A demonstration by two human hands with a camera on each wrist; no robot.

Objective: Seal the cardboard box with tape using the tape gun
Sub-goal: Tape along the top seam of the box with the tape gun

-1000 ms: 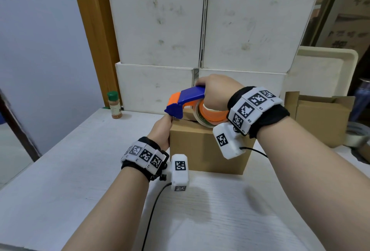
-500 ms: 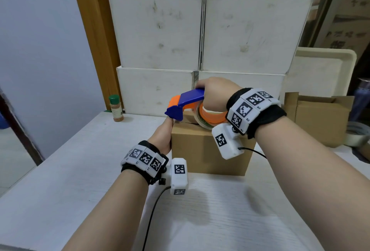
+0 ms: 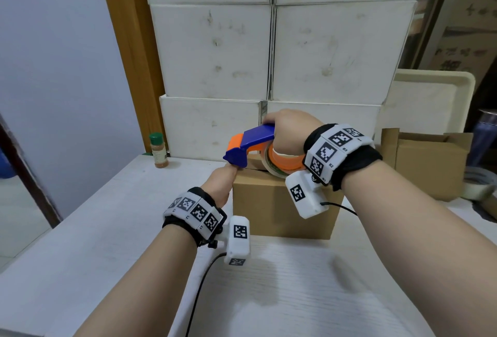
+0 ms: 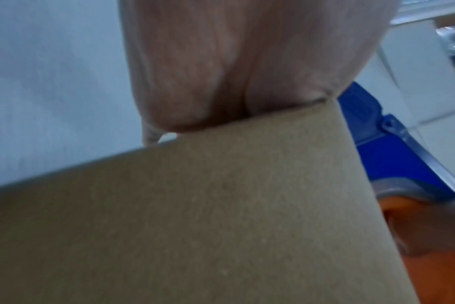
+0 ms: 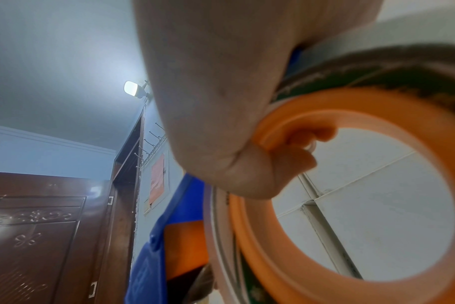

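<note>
A small brown cardboard box (image 3: 279,210) stands on the white table (image 3: 80,256). My right hand (image 3: 289,132) grips the blue and orange tape gun (image 3: 250,143), fingers hooked through its orange hub (image 5: 377,277). The gun's blue nose sits on the box's top at the far left corner, and its tape roll (image 3: 271,168) rests on the top. My left hand (image 3: 222,183) holds the box's upper left corner, palm against the cardboard (image 4: 195,226); its fingers are mostly hidden behind the box. The blue gun body (image 4: 382,156) shows just past that corner.
Stacked white boxes (image 3: 269,54) form a wall right behind the box. A green-capped spice bottle (image 3: 158,151) stands at the back left. An open cardboard box (image 3: 430,164), a leaning cream tray (image 3: 430,100) and a tape roll (image 3: 478,183) are at the right. A black cable (image 3: 199,291) trails towards me.
Almost nothing: the tape gun stays at the box's far left top corner and both hands keep their hold. The head view has shifted slightly.
</note>
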